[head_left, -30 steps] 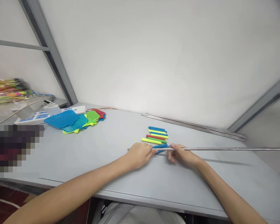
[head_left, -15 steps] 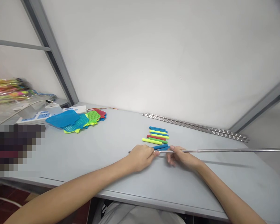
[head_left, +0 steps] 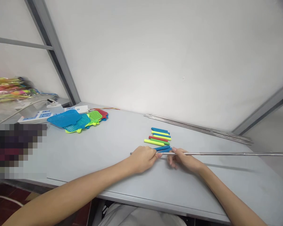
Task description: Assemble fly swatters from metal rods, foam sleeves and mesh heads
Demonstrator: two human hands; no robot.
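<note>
A long, thin metal telescopic rod lies level across both hands and runs out past the right edge of the view. My left hand is closed round it near its left end, whose tip pokes out beyond the knuckles. My right hand pinches the same rod a little further right, thumb on top, lower fingers curled beneath. Just behind the hands lie several plastic handle tubes: blue, yellow, red and green. The hands partly cover the nearest blue ones.
Several more metal rods lie along the wall. Fly swatter heads in blue, green and red are piled at the left, against a white power strip. Bagged colourful goods sit further left. Grey metal posts frame the table.
Both hands keep nearly the same place and hold on the rod. The rod's right end appears slightly lower. The whole view has shifted a little.
</note>
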